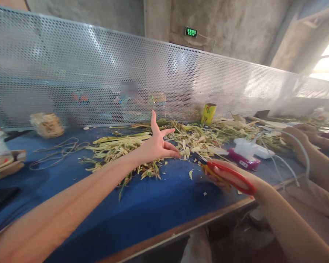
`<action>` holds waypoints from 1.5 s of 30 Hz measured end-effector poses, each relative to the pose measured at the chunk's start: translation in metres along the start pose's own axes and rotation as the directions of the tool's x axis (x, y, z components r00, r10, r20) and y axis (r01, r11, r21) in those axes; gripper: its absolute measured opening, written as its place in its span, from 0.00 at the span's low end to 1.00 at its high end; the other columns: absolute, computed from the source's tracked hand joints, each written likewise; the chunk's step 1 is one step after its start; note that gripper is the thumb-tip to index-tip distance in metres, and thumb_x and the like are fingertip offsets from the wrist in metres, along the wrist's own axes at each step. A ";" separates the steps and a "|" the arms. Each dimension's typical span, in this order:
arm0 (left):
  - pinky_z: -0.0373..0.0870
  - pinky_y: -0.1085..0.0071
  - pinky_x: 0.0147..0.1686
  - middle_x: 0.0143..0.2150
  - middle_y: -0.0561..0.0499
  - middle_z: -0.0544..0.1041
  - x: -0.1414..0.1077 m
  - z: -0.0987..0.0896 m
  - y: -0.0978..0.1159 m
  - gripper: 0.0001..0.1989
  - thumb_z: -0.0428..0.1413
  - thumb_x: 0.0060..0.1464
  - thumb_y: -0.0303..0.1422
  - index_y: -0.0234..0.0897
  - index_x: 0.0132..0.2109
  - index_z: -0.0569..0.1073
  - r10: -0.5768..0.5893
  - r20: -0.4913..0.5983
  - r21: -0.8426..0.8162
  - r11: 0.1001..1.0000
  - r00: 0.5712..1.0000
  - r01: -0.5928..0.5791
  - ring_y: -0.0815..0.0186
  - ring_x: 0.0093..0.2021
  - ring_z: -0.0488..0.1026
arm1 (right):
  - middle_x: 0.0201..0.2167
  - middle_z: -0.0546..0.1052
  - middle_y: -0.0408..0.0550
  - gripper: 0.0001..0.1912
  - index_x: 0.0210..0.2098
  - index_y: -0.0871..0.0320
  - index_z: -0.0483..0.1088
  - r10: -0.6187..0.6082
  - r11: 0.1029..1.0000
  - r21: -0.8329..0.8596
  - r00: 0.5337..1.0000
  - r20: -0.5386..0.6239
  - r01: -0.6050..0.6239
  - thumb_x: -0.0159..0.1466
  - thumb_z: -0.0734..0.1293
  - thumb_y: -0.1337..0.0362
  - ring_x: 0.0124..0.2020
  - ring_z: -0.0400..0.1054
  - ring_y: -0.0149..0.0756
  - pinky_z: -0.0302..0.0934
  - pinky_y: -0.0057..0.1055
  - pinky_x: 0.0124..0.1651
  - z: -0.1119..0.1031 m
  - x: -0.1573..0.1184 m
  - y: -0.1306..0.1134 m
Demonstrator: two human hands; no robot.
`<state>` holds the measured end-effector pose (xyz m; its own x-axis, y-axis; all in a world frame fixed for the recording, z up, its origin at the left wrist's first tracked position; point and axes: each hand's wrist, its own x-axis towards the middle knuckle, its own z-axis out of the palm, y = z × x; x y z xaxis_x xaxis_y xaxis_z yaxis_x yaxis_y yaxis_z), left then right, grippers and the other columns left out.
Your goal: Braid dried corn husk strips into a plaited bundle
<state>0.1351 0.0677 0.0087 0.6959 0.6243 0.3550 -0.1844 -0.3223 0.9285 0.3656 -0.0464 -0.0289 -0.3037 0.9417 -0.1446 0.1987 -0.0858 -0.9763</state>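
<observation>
Red-handled scissors (233,178) are in my right hand (222,173), their blades pointing left toward the plant scraps. My left hand (156,144) reaches over a heap of pale green stalks (117,144), its fingers spread apart. Its lower fingertips are close to the cut pale scraps (192,144); whether they touch them I cannot tell. A few small bits lie on the blue table (153,193) below both hands.
A yellow can (208,114) stands by the perforated metal screen (98,73). Loose string (61,151) and a bundle (46,125) lie left. A purple-and-white device (244,157) with tubes is right, near another person's hands (301,140).
</observation>
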 end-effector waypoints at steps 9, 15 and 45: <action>0.74 0.62 0.33 0.61 0.40 0.55 0.011 0.000 -0.001 0.66 0.61 0.35 0.16 0.65 0.55 0.16 0.039 -0.021 -0.011 0.999 0.999 -0.039 0.67 0.31 0.75 | 0.21 0.61 0.38 0.19 0.31 0.58 0.63 0.146 0.989 0.055 0.983 -0.110 -0.140 0.55 0.63 0.47 0.18 0.52 0.21 0.44 0.19 0.17 -0.006 -0.003 -0.001; 0.74 0.61 0.34 0.62 0.40 0.54 0.013 0.002 -0.002 0.66 0.62 0.36 0.17 0.66 0.55 0.16 0.037 -0.022 -0.040 0.998 0.999 -0.038 0.68 0.30 0.75 | 0.19 0.60 0.38 0.23 0.27 0.58 0.63 0.139 0.985 0.123 0.977 -0.163 -0.120 0.51 0.63 0.43 0.17 0.51 0.22 0.47 0.20 0.16 -0.006 -0.006 -0.005; 0.73 0.61 0.33 0.63 0.39 0.51 0.038 0.028 -0.001 0.65 0.60 0.36 0.14 0.65 0.55 0.18 0.048 0.112 -0.071 0.997 0.993 -0.040 0.64 0.31 0.76 | 0.19 0.60 0.39 0.24 0.29 0.58 0.63 0.155 0.983 0.113 0.984 -0.088 -0.145 0.52 0.62 0.41 0.17 0.51 0.23 0.47 0.20 0.15 -0.017 -0.028 -0.002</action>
<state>0.1815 0.0715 0.0180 0.7593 0.5249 0.3847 -0.2608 -0.2962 0.9188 0.3891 -0.0671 -0.0205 -0.1859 0.9421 -0.2792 0.1344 -0.2571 -0.9570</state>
